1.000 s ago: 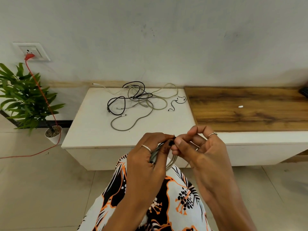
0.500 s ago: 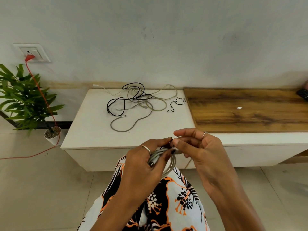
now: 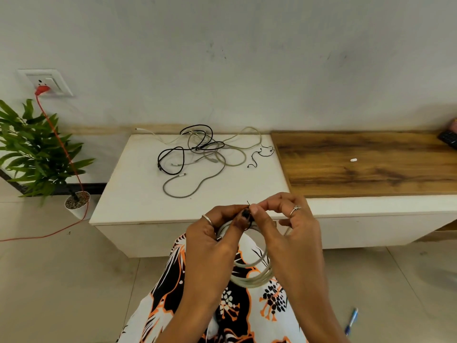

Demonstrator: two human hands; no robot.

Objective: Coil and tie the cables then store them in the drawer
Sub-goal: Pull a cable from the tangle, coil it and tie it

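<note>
- The left hand (image 3: 212,240) and right hand (image 3: 284,219) meet fingertip to fingertip over the person's lap, both pinching a thin dark tie (image 3: 248,203) at the top of a coiled grey cable (image 3: 252,276).
- The coil hangs in loops directly below the pinch, its upper arc closed inside the left hand's fingers, its lower arc against the floral-print clothing (image 3: 227,305).
- Beyond the pinch, on the white cabinet top (image 3: 128,194), a tangle of loose cables (image 3: 197,154), black and grey, lies uncoiled; a small black wire (image 3: 259,157) sits just right of it.
- Farther right of the hands runs a wooden counter (image 3: 371,164).
- Far left stand a potted plant (image 3: 37,154) and a red cord (image 3: 61,144) plugged into a wall socket (image 3: 45,81).
- A blue pen (image 3: 351,320) lies on the floor, below and right.
</note>
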